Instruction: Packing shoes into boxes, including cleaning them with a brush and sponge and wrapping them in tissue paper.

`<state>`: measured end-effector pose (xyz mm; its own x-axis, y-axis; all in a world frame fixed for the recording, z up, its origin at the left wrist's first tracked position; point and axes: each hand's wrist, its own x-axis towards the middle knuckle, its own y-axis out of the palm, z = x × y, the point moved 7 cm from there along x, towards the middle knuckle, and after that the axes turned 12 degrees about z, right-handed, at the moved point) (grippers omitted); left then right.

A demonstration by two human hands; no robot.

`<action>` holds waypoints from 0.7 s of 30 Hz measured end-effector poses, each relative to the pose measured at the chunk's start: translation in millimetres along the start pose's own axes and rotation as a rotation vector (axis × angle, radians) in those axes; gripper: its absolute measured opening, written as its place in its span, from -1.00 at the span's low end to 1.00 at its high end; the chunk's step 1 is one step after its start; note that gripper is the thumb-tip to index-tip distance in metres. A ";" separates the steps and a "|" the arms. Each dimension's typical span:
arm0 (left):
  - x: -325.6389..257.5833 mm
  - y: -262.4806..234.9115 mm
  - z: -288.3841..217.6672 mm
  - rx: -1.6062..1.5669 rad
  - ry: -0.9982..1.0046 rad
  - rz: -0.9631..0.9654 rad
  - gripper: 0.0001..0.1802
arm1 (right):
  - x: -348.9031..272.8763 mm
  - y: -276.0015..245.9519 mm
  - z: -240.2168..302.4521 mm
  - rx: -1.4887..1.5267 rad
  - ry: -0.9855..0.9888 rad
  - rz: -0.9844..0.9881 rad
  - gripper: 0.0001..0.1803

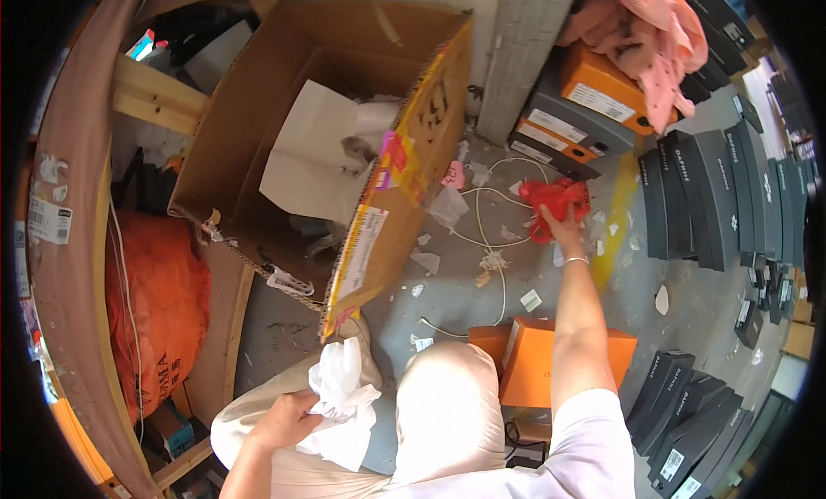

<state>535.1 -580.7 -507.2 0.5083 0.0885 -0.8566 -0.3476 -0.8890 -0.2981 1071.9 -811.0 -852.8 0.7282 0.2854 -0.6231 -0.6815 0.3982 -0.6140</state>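
Note:
In my left hand (282, 420), at the lower left over my leg, is a crumpled white sheet of thin paper or plastic (348, 391) with some print on it. My right arm stretches forward to the floor, where my right hand (564, 232) grips a red, crumpled bundle (551, 196) that looks like thin plastic. Scraps of paper lie around the bundle. Ahead of my left hand stands a large open cardboard box (434, 125), tilted, with white sheets (305, 150) and other litter inside it.
A white cord (504, 284) snakes across the floor. Close by my right arm is an orange box (542, 361). Dark shoe boxes (714, 198) stand along the right, and a pink cloth (637, 34) drapes over stacked boxes. Left are an orange sack (155, 310) and wooden beams (159, 99).

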 end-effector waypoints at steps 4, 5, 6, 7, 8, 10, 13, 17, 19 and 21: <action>4.1 8.1 4.3 -0.081 0.025 0.005 -0.72 | -19.8 78.0 113.4 -0.231 -0.080 0.086 0.35; 4.1 7.3 2.8 -0.110 0.026 0.006 -0.73 | -31.9 92.8 134.6 -0.283 -0.080 0.106 0.33; 3.8 6.2 2.2 -0.124 0.045 -0.023 -0.74 | -41.0 107.7 152.4 -0.329 -0.077 0.122 0.31; 4.3 7.2 3.0 -0.131 0.071 -0.048 -0.76 | -49.9 122.3 167.0 -0.353 -0.089 0.105 0.28; 4.1 7.9 4.1 -0.141 0.097 -0.073 -0.77 | -59.2 137.0 179.0 -0.379 -0.102 0.088 0.26; 4.2 12.0 11.6 -0.122 0.043 -0.050 -0.80 | -73.6 162.0 188.1 -0.475 -0.228 0.061 0.03; 4.2 10.2 10.0 -0.141 0.020 -0.071 -0.83 | -65.4 182.3 178.3 -0.416 -0.340 0.081 -0.37; -0.8 7.7 -5.6 -0.126 0.099 -0.108 -0.83 | -49.0 202.1 145.5 -0.379 -0.453 0.102 -0.65; 0.4 2.0 -18.4 -0.119 0.174 -0.112 -0.82 | -50.6 203.4 120.8 -0.565 -0.506 0.191 -0.68; -2.4 -6.5 -32.4 -0.093 0.215 -0.111 -0.81 | -63.3 181.0 91.6 -0.442 -0.421 0.227 -0.71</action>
<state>561.7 -589.7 -489.5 0.6985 0.0988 -0.7087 -0.2114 -0.9177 -0.3363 909.1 -677.2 -880.1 0.4677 0.6732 -0.5728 -0.7223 -0.0825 -0.6867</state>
